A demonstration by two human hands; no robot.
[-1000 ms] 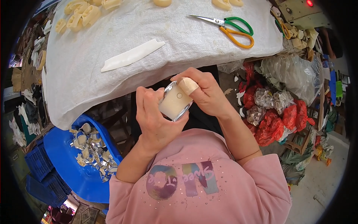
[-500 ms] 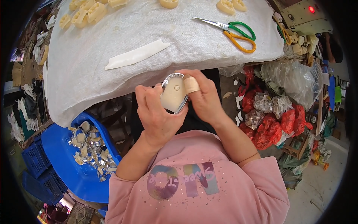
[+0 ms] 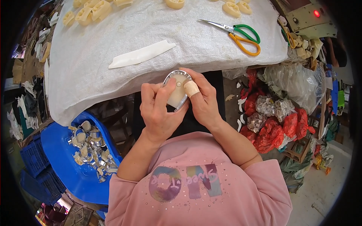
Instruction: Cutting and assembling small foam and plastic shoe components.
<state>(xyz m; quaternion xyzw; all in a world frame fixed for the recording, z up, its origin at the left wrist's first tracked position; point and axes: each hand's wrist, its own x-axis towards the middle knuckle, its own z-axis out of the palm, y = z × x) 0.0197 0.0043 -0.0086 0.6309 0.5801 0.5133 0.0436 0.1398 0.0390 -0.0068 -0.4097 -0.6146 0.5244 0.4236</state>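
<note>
Both my hands hold a shoe heel (image 3: pixel 175 99) just off the table's near edge. It has a shiny silver rim around a cream face, with a small round mark on it. My left hand (image 3: pixel 157 111) closes on its left and lower side, one finger lying across the cream face. On the other side, my right hand (image 3: pixel 206 103) grips the rim, its thumb wrapped in a tan band (image 3: pixel 191 88) and pressed at the edge. The heel's underside is hidden. Beyond my hands, a white strip (image 3: pixel 142 55) lies on the table.
White woven sheeting (image 3: pixel 86 83) covers the table. Scissors (image 3: pixel 233 30) with green and orange handles lie far right; bare cream heels (image 3: pixel 92 13) sit at the far edge. A blue tub (image 3: pixel 88 188) of silver-covered heels stands left; red bags (image 3: pixel 269 133) lie right.
My left finger has moved from the rim onto the cream face. My right thumb has shifted slightly down along the edge. The heel stays in both hands.
</note>
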